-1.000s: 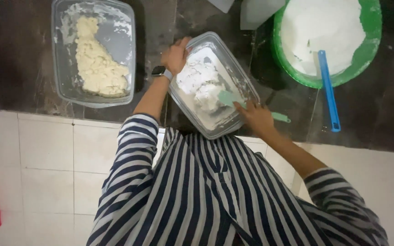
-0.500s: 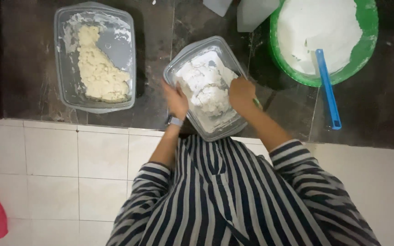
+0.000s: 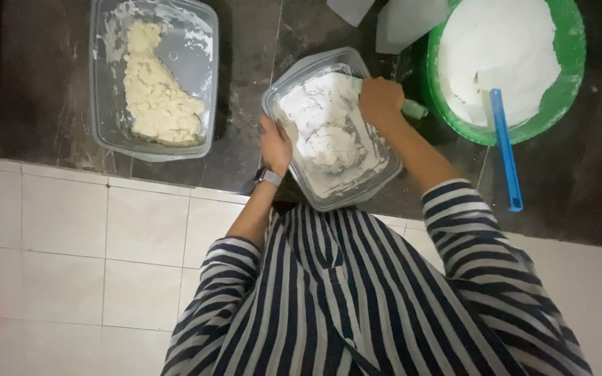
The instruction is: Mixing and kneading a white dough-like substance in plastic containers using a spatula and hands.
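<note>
A clear plastic tub with white floury lumps (image 3: 329, 132) sits tilted on the dark stone counter (image 3: 245, 83), close to the counter's front edge. The left hand (image 3: 275, 143) grips the tub's left rim, fingers curled over the side. A watch (image 3: 268, 177) is on that wrist. The right hand (image 3: 380, 103) is closed at the tub's far right corner — it holds a small pale green tool (image 3: 414, 109) that pokes out just past the tub's rim.

To the left of the tub, well apart from it, is a second clear plastic tub (image 3: 102, 83) with a long heap of yellowish dough (image 3: 155, 94) inside and smears on its walls. To the right of the floury tub, just beside it, is a round green bowl full of white flour (image 3: 571, 69). A blue plastic stick (image 3: 504, 146) leans in the bowl, and its end reaches down onto the counter. Behind the floury tub stand two pale plastic things (image 3: 405, 21) — they are cut off at the top.

Below the counter's edge are white tiles (image 3: 106, 251). The person wears a shirt with dark and white stripes (image 3: 357, 299).
</note>
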